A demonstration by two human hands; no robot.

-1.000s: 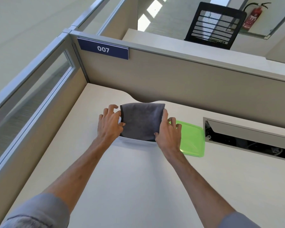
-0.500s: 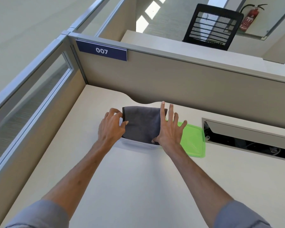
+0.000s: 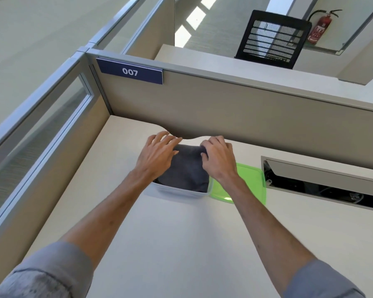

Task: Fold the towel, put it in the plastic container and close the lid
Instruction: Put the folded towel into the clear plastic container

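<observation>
1. Fold looks done: grey towel (image 3: 184,171) is a compact bundle, already sitting inside the clear plastic container (image 3: 177,193) on the desk (image 3: 181,244)
2. Towel top bulges above the container rim, far edge humped up under the fingers, so it reads as not fully seated yet
3. Green lid (image 3: 249,183) lies flat on the desk just beside the container on its right side, partly behind the right forearm; not on the container
4. Left to do, by my read: tuck the towel below the rim, pick up the lid, press it shut
5. Left hand (image 3: 157,157) palm down on the towel's far-left corner, fingers spread and loosely curved, pressing rather than gripping; nothing clasped
6. Right hand (image 3: 219,159) on the towel's far-right corner, fingers curled in, fingertips digging into the fabric; looks like a push or tuck, cannot tell if any cloth is pinched
7. Neither hand touches the lid
</observation>
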